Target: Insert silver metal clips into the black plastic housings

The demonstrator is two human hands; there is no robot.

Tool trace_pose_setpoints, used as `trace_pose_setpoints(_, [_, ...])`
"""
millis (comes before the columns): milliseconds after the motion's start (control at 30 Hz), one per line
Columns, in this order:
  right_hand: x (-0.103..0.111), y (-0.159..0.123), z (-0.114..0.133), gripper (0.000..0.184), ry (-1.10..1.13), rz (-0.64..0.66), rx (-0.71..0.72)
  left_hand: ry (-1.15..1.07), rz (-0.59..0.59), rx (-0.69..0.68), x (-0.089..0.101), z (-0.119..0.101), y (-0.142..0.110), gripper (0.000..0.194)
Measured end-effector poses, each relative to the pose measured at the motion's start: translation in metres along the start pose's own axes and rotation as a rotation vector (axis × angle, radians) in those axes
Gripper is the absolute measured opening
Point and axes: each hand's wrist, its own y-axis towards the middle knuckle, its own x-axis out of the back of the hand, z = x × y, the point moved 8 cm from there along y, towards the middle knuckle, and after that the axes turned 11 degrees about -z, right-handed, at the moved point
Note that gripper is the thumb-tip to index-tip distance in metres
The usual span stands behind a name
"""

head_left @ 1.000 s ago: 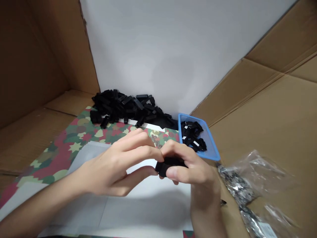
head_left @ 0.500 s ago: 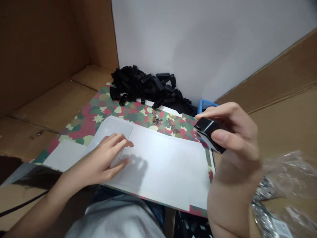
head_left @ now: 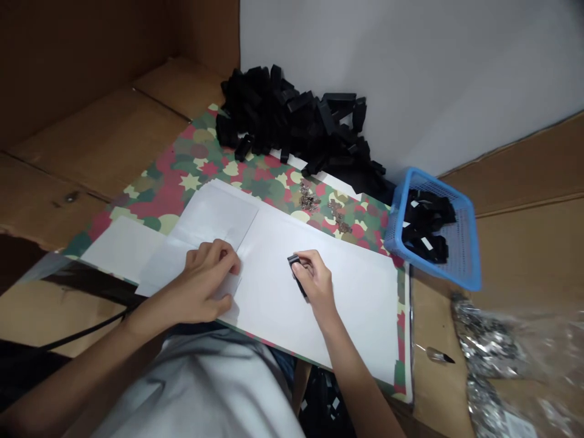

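My right hand [head_left: 316, 280] grips a small black oblong block [head_left: 293, 260] between thumb and fingers, low over the white sheets [head_left: 351, 298] at the middle of the board. Its underside is hidden. To the left, my left hand [head_left: 207, 283] rests on the paper near the edge of a smaller sheet [head_left: 219, 210]. Its fingers are loosely bent, the thumb stands apart, and nothing shows in it. Past the sheets lie two small heaps of tiny metal parts [head_left: 308, 198]. A large pile of black blocks [head_left: 292, 115] sits behind them.
On the right stands a blue basket [head_left: 472, 243] with several black pieces bearing white labels. Clear plastic bags of shiny metal parts [head_left: 486, 340] lie nearer, beside a small dark-tipped tool [head_left: 440, 357]. The camouflage-patterned board [head_left: 157, 204] rests on cardboard, against a pale wall [head_left: 410, 73].
My right hand has brought the black block from close to the camera down and left to the paper. My left fingers have curled more. The view has shifted, bringing the whole basket into sight.
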Motion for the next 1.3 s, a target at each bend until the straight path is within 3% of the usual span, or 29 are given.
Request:
trace_pose_setpoints(100, [0.002, 0.0, 0.004, 0.018, -0.069, -0.004, 0.017, -0.018, 0.027, 0.024, 0.0, 0.001, 0.004, 0.026])
trace_pose_setpoints(267, [0.002, 0.0, 0.004, 0.018, -0.085, -0.014, 0.034, -0.15, 0.055, -0.026, 0.002, 0.004, 0.005, 0.003])
trace_pose_setpoints(333, [0.002, 0.0, 0.003, 0.019, -0.08, -0.005, 0.035, -0.212, 0.055, -0.043, 0.007, 0.007, 0.006, 0.005])
trace_pose_setpoints(400, [0.002, 0.0, 0.001, 0.02, -0.036, -0.005, 0.02, -0.343, 0.008, -0.058, 0.017, 0.009, 0.007, 0.007])
trace_pose_setpoints(567, [0.015, -0.001, 0.007, 0.027, 0.192, -0.12, -0.117, -0.824, -0.248, -0.017, 0.047, 0.009, 0.009, 0.014])
trace_pose_setpoints(633, [0.016, -0.007, 0.017, 0.027, 0.285, -0.166, -0.177, -0.993, -0.265, 0.046, 0.041, -0.002, 0.009, 0.015])
trace_pose_setpoints(767, [-0.001, -0.026, 0.041, 0.025, 0.436, -0.181, -0.255, -1.311, -0.143, 0.3, -0.004, -0.036, 0.008, 0.022])
trace_pose_setpoints(900, [-0.015, -0.041, 0.046, 0.024, 0.463, -0.336, -0.244, -1.474, -0.169, 0.436, -0.032, -0.059, 0.007, 0.024])
trace_pose_setpoints(1067, [-0.026, -0.046, 0.037, 0.022, 0.463, -0.395, -0.26, -1.509, -0.176, 0.495, -0.041, -0.059, 0.007, 0.026])
trace_pose_setpoints(1300, [-0.025, -0.047, 0.036, 0.021, 0.475, -0.417, -0.243, -1.514, -0.177, 0.513, -0.044, -0.055, 0.007, 0.024])
